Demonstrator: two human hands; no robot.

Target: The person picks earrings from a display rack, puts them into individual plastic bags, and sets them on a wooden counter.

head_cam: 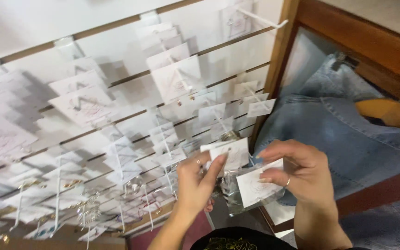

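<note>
My left hand point(199, 180) pinches a small white jewellery card point(230, 152) by its lower edge, lifted in front of the display wall. My right hand point(297, 169), with a ring on one finger, holds a clear plastic sleeve with a white card inside point(255, 187), just to the right of and below the first card. The two hands are close together and the cards nearly touch. What hangs from the cards is too blurred to tell.
A white slatted wall point(116, 83) carries many hooks hung with white earring cards point(174, 76). A wooden frame post point(278, 55) borders it on the right. Beyond that hangs blue denim clothing point(348, 134) on a wooden hanger point(387, 113).
</note>
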